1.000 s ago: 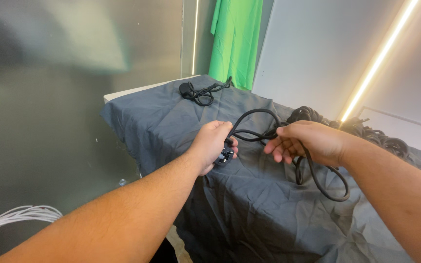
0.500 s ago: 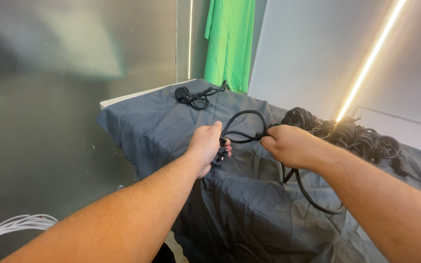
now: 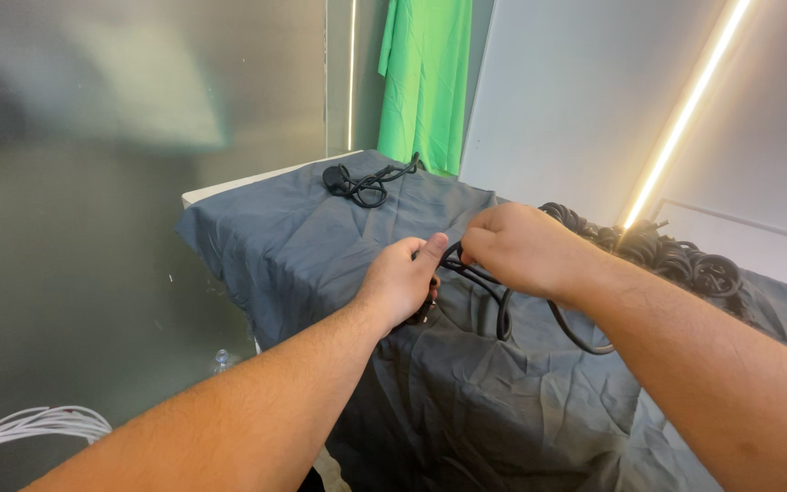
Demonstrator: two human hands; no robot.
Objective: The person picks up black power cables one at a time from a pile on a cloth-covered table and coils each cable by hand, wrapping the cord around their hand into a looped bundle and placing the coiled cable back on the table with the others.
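My left hand [image 3: 403, 287] grips the cable [image 3: 503, 314] end, fingers closed tight around it. My right hand [image 3: 516, 246] pinches the loop just beside, over the table [image 3: 321, 246]. Cable pile [image 3: 676, 255] at two o'clock.

Single head-worn view, looking down and forward along both forearms. Close on the left hand [image 3: 403, 282] and right hand [image 3: 516, 246] at frame centre; grey-draped table [image 3: 302, 237] runs toward the upper right.

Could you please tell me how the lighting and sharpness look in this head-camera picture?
Head view: light strip glares; wall at left blurred with soft reflections; left hand, right hand and black cable fairly sharp; grey cloth evenly lit.
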